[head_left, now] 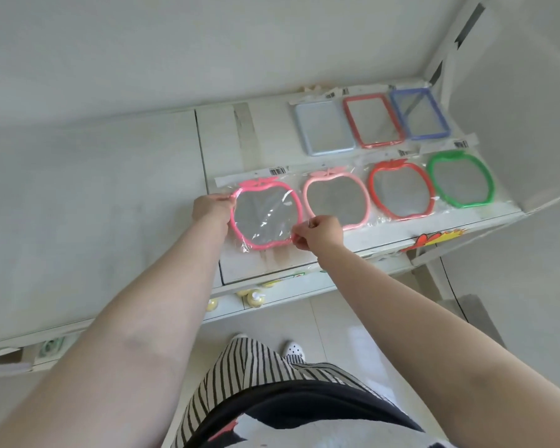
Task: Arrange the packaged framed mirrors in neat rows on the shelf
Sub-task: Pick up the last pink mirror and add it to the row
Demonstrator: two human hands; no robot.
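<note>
Both hands pinch hot-pink apple mirror on shelf: left hand far-left rim, right hand near-right edge.

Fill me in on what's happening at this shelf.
A person is laying packaged mirrors in rows on the shelf. Both hands hold the bright pink apple mirror: the left hand grips its left edge, the right hand pinches its right edge. Beside it lie pale pink, red and green apple mirrors; three rectangular mirrors sit behind.
</note>
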